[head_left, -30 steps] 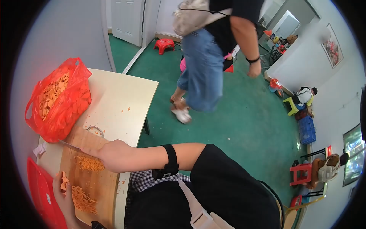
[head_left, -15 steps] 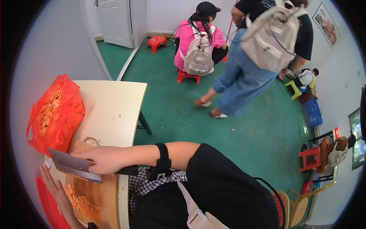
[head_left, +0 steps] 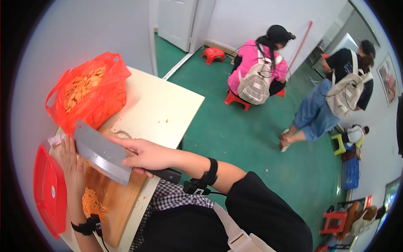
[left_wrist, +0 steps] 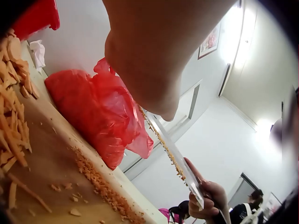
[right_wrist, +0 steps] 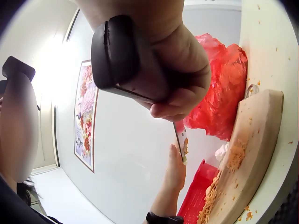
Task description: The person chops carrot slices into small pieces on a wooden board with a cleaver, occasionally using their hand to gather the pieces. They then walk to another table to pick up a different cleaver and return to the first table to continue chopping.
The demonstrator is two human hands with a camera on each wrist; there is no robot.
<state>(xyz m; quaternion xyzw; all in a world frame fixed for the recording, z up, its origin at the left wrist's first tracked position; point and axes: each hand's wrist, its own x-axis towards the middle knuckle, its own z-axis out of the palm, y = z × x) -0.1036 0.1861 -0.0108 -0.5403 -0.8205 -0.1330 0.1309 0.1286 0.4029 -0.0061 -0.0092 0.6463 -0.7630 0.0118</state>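
My right hand (head_left: 147, 154) grips a cleaver (head_left: 103, 153) by its black handle (right_wrist: 126, 60), one finger lying along the broad blade. The blade is raised over the wooden cutting board (head_left: 131, 191), and minced orange bits (left_wrist: 163, 144) cling along it. With fingers straight, my left hand (head_left: 72, 166) is at the blade's far side, its fingertips partly hidden behind the metal. Orange vegetable shreds (head_left: 93, 206) lie heaped on the near part of the board. A patch of finely chopped bits (left_wrist: 100, 179) is on the board too.
A red plastic bag (head_left: 111, 101) full of orange slices stands behind the board. Left of the board is a red basket (head_left: 44, 189), with crumpled tissue (head_left: 55, 139) near it. A person in pink (head_left: 252, 67) sits on a low stool; another person (head_left: 336, 92) stands farther right.
The cleaver has come up off the board and turned its broad side to view. My left hand has moved from the shreds up to the blade. A passing person has walked off right.
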